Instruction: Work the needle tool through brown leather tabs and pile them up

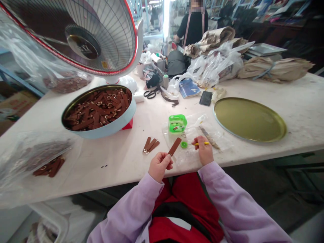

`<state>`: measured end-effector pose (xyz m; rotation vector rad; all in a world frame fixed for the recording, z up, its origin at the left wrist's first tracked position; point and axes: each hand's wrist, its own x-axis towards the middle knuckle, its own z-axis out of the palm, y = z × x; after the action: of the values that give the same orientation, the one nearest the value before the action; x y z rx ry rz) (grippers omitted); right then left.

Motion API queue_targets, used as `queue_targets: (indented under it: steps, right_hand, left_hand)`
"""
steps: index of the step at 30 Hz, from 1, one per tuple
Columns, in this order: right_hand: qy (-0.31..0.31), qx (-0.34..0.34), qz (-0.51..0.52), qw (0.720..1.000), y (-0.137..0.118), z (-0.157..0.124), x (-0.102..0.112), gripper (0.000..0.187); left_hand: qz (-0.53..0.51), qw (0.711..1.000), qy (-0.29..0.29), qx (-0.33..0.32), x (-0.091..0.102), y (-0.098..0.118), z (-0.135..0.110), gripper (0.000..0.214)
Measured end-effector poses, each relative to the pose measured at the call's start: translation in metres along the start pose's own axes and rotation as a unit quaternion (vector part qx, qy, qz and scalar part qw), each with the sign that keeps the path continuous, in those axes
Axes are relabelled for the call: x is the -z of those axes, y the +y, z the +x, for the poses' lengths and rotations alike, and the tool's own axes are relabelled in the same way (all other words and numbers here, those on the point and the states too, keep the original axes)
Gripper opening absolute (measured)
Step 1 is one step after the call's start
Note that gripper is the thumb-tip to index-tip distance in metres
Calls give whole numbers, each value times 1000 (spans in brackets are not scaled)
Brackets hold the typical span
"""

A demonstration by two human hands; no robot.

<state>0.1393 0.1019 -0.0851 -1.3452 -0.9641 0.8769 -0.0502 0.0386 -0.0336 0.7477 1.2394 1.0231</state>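
Note:
My left hand (160,164) is closed on a brown leather strip (174,146), held up at the table's front edge. My right hand (204,150) pinches a thin yellow-handled tool (202,143) whose tip points at a small green cap (184,144) lying on clear plastic. A green plastic box (177,123) stands just behind them. A few more brown strips (150,145) lie on the table left of my left hand.
A round tin (118,122) full of brown strips stands at the left under a fan-shaped heater (83,33). Its gold lid (249,119) lies at the right. Bagged strips (48,165), scissors (150,94), a phone (206,98) and bundles are around. A person (193,23) stands beyond the table.

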Motion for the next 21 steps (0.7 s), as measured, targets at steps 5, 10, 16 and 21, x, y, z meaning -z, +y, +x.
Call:
queue_targets:
  steps: [5,10,16,21]
  right_hand:
    - [10,10,21,1000,-13,-6,2,40]
    - [-12,-14,164,986,-66,-37,6,38]
    - [-94,-32,248,964,-121,-78,6,35]
    - [-110,-32,250,962,-125,-92,3,36]
  left_hand:
    - [2,1000,6,-11,0,5,-12,36]
    - [-5,1000,-5,-15,-3,9,-25,38]
    - [-9,998,-43,-36,-10,19,-48,37]
    - [-11,997,-50,-51,-13,26,-66,34]
